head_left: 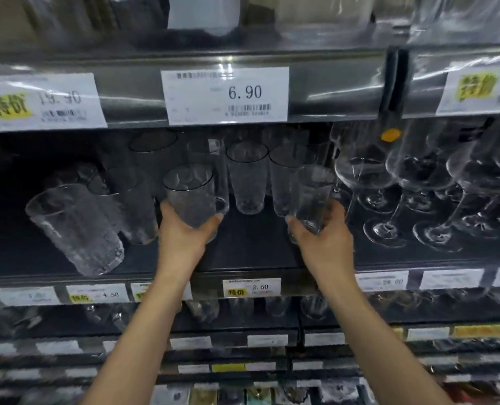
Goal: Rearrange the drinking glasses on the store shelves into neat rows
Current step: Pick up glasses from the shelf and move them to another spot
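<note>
Dark metal store shelf [251,247] at about chest height, w/ a bare strip in the middle between the person's arms. The biggest worry is on the right: a cluster of clear stemmed wine glasses [389,182], packed close, w/ the nearest bowl just beside the tall clear plain glass [311,191] in the right hand [321,238]. One sideways nudge from that glass or the elbow & I'd guess a stem tips into its neighbours.

On the left, a big ribbed clear tumbler [76,229] stands near the front edge & looks tilted. A knock from the arm on that side could send it off the lip. Behind the bare strip, two tall clear dimpled glasses [247,176] stand upright side by side. They're close enough to clink if either held glass gets pushed back too fast.

Hands: the left hand [184,232] has fingers & thumb wrapped round the lower part of a short clear textured tumbler [190,191]. It's a firm grasp, w/ the glass tipped a bit off upright. The right hand is curled round the base of the tall plain glass, which is also slightly tilted. Both are gripped low, so they're top-heavy, & smooth glass could prob. slip. Can't tell if either base touches the shelf.

A small white 2.50 price tag [251,287] sits on the front rail, between the wrists.
</note>
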`<state>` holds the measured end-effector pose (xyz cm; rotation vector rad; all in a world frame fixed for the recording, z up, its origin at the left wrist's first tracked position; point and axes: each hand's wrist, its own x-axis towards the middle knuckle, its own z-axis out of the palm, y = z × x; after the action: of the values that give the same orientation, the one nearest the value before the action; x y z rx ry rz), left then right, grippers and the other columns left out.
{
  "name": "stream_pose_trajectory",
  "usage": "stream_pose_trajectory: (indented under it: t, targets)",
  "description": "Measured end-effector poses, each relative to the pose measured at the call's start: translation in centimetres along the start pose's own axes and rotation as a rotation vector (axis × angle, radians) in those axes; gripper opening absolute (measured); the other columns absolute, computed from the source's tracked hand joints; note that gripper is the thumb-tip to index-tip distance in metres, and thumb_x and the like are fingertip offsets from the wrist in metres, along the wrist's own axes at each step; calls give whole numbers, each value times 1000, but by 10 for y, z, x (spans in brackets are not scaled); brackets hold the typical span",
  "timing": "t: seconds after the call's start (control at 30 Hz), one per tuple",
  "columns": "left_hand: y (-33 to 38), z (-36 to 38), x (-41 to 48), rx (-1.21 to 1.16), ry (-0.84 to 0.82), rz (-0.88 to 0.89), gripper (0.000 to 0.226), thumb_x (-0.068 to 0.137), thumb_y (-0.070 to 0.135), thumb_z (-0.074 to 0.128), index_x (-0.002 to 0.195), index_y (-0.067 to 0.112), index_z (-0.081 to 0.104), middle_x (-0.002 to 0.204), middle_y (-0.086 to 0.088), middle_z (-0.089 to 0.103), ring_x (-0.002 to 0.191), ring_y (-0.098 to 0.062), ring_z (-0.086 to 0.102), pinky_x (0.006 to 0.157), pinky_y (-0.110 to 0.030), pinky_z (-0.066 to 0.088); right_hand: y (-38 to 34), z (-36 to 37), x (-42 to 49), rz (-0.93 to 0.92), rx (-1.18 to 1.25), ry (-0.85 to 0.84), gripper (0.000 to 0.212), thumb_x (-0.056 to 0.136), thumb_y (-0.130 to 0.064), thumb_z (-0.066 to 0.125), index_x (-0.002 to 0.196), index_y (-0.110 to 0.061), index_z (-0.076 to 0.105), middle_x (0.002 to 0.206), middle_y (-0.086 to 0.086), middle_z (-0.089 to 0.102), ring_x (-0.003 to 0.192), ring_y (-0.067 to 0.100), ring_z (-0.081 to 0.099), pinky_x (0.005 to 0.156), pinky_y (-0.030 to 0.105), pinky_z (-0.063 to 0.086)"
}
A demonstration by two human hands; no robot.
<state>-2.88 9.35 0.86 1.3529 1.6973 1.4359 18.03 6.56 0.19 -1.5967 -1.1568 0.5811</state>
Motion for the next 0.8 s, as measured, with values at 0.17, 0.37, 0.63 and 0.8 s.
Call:
stream_pose_trajectory:
  t: [0.17, 0.37, 0.63, 0.8]
  targets:
    - [-4, 0, 3, 18, 48, -2, 68, 71, 27, 86, 124, 14, 47, 119, 1, 64, 109, -14, 61, 93, -29, 49, 3, -1, 5, -50, 25, -34, 62, 80, -40, 78, 131, -21, 49, 113, -10, 66, 96, 7, 59, 87, 25, 46]
    - [9, -15, -30, -15, 142, 43, 61, 70, 21, 86, 119, 22, 50, 103, 18, 65, 91, 11, 62, 79, -9, 48, 2, -8, -7, -150, 125, -150, 44, 76, -32, 81, 106, -42, 50, 93, -21, 65, 88, -11, 60, 76, 11, 46]
    - [18, -94, -95, -54, 302, 32, 54, 72, 27, 84, 116, 26, 53, 101, 12, 67, 84, 6, 65, 69, -8, 49, -35, 26, -54, -259, 448, -433, 43, 75, -20, 75, 104, -40, 51, 96, -11, 60, 86, -2, 62, 71, 9, 47]
    - [7, -164, -126, -69, 465, -4, 48, 73, 25, 80, 108, 38, 49, 95, 25, 66, 88, 18, 60, 68, 2, 42, -67, 82, -113, -296, 536, -696, 50, 62, -44, 69, 109, -36, 53, 93, -2, 64, 83, 11, 63, 75, 16, 50]
